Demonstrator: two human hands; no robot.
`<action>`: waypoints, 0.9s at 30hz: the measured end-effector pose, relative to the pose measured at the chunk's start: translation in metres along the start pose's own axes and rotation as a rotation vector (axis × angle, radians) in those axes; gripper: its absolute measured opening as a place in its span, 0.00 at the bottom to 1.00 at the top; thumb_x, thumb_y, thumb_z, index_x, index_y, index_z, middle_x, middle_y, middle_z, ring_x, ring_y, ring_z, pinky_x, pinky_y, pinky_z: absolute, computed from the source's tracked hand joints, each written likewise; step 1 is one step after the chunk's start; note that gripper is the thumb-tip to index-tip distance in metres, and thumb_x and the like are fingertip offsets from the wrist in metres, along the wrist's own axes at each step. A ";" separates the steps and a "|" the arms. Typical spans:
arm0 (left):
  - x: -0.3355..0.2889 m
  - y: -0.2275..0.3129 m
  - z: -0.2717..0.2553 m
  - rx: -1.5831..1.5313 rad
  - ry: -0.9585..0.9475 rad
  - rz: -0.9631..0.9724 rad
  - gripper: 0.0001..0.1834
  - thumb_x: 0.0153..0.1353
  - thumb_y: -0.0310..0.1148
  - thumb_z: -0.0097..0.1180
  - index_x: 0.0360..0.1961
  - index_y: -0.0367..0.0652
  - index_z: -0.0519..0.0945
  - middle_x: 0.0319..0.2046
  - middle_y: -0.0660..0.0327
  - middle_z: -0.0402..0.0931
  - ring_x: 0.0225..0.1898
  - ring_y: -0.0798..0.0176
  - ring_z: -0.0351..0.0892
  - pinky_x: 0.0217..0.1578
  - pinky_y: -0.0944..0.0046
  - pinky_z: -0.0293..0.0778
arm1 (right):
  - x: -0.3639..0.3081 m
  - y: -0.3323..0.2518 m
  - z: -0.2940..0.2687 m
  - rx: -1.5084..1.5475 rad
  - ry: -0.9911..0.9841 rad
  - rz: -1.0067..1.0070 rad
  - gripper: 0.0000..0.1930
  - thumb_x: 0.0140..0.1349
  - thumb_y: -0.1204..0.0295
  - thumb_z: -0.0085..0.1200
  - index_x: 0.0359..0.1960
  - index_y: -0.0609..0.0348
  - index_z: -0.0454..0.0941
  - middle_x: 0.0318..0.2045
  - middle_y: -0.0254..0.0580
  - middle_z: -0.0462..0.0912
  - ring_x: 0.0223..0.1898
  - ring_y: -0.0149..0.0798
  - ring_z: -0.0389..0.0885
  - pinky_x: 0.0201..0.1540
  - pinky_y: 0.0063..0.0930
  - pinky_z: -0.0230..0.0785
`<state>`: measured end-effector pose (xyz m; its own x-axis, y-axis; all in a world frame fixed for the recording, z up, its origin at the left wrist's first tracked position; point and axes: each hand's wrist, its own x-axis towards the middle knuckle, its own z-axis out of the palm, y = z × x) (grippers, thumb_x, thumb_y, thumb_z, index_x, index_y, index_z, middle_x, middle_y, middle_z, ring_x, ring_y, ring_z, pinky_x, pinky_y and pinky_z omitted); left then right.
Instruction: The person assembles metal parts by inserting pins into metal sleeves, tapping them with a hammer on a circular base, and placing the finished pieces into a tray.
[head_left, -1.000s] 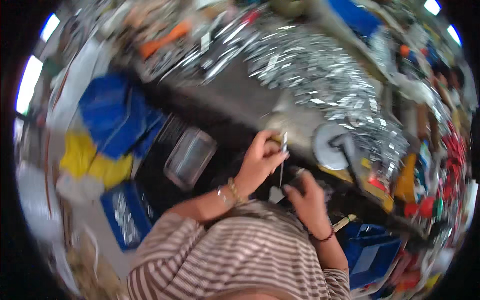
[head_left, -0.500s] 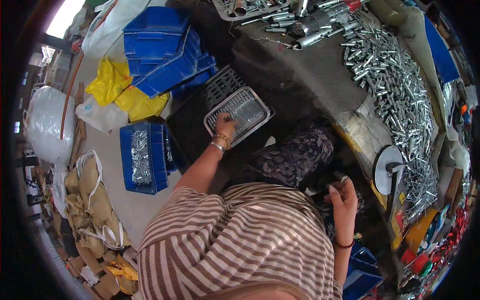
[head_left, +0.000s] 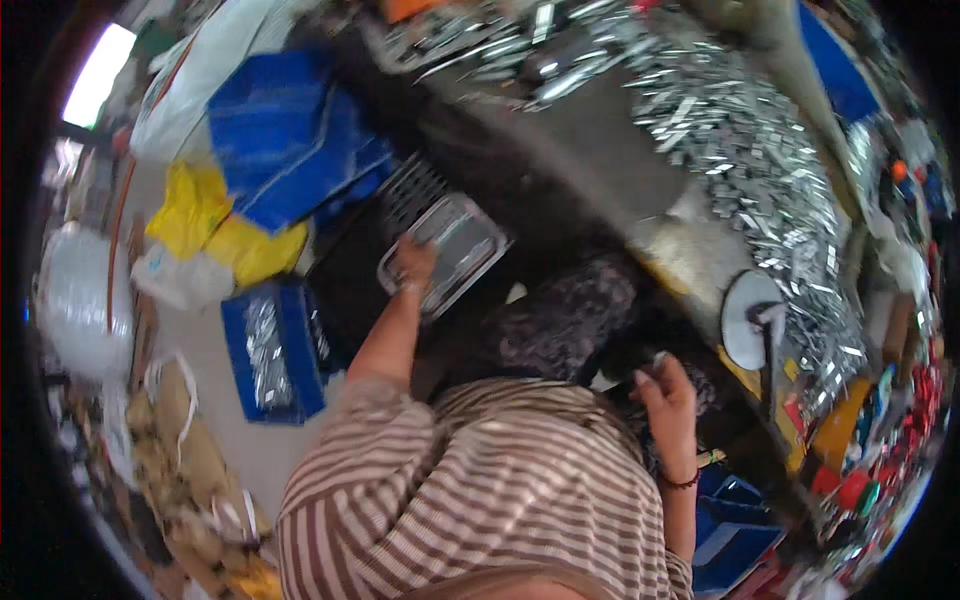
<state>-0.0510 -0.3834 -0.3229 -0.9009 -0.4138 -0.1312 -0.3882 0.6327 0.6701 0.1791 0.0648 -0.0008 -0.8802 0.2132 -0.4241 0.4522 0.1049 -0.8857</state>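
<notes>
My left hand (head_left: 413,262), blurred by motion, is over the left side of a shallow metal tray (head_left: 497,246). Small silvery metal pieces (head_left: 458,240) lie inside the tray. Its fingers are too smeared to show whether they hold anything. The tray rests on a black perforated crate (head_left: 410,192). Beside my lap, apart from the tray, my right hand (head_left: 672,405) is raised with its fingers curled and closed. A small greyish bit shows at the fingertips, too blurred to name.
A workbench (head_left: 590,150) at the right carries a large heap of metal tubes (head_left: 740,150) and a round metal disc (head_left: 746,318). Blue bins (head_left: 275,130) are stacked at the far left. A nearer blue bin (head_left: 238,345) holds metal parts. Yellow bags (head_left: 260,252) lie between them.
The whole view has shifted, moving most things leftward in the picture, and is blurrier. My left hand is now at the tray's left side. My right hand stays raised and curled.
</notes>
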 end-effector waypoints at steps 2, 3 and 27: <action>-0.013 0.035 0.035 0.005 -0.013 0.028 0.29 0.62 0.41 0.65 0.60 0.34 0.77 0.54 0.41 0.81 0.57 0.41 0.81 0.59 0.47 0.75 | 0.011 0.017 -0.005 0.003 0.104 0.034 0.13 0.69 0.76 0.60 0.53 0.66 0.78 0.36 0.35 0.83 0.35 0.23 0.77 0.39 0.23 0.74; 0.023 -0.019 -0.024 -0.256 0.057 -0.074 0.26 0.62 0.42 0.66 0.57 0.36 0.79 0.48 0.45 0.84 0.51 0.45 0.84 0.53 0.49 0.77 | 0.012 0.014 -0.005 -0.034 -0.037 -0.076 0.12 0.70 0.75 0.59 0.53 0.64 0.78 0.38 0.32 0.83 0.36 0.23 0.79 0.40 0.23 0.76; -0.116 0.519 0.012 0.022 -0.178 1.428 0.26 0.56 0.49 0.72 0.51 0.48 0.81 0.49 0.58 0.73 0.57 0.49 0.73 0.58 0.46 0.69 | -0.006 0.029 -0.024 -0.259 0.166 -0.307 0.20 0.67 0.64 0.63 0.55 0.64 0.79 0.42 0.59 0.85 0.42 0.55 0.87 0.43 0.41 0.77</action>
<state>-0.1506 0.0006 0.0306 -0.5263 0.6558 0.5412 0.8491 0.4394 0.2933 0.2006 0.0901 -0.0191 -0.9540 0.2849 -0.0934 0.2127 0.4235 -0.8805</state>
